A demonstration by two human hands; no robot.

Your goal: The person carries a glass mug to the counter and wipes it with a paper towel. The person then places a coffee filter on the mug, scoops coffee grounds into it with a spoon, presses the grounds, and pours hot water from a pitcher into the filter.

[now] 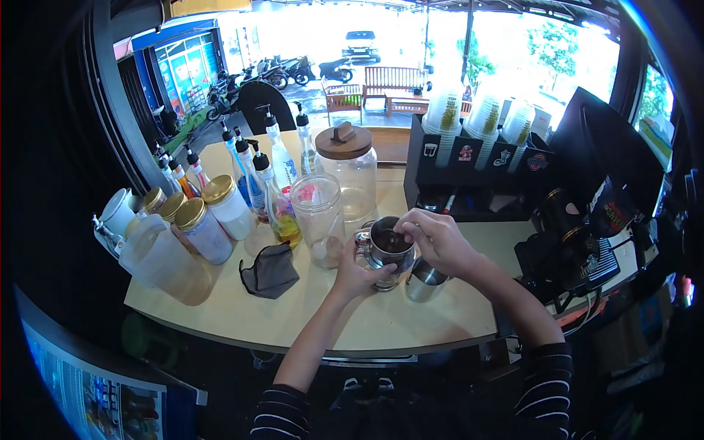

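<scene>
My left hand [361, 272] is wrapped round the side of a shiny metal cup [390, 253] with dark contents, near the counter's middle. Over the cup's rim, my right hand [438, 238] is closed with its fingertips pinched; what they hold is too small to make out. Just right of that cup, a second metal cup [425, 282] stands below my right wrist. A tall clear jar [317, 220] is close to my left hand, and behind it stands a larger glass jar [346, 172] with a wooden lid.
Gold-lidded jars [227, 209], pump bottles [282, 158] and a plastic pitcher [165, 260] crowd the counter's left side. A dark cloth mask [270, 271] lies in front. At the right are a black rack [469, 176] of stacked cups and a black machine [561, 220].
</scene>
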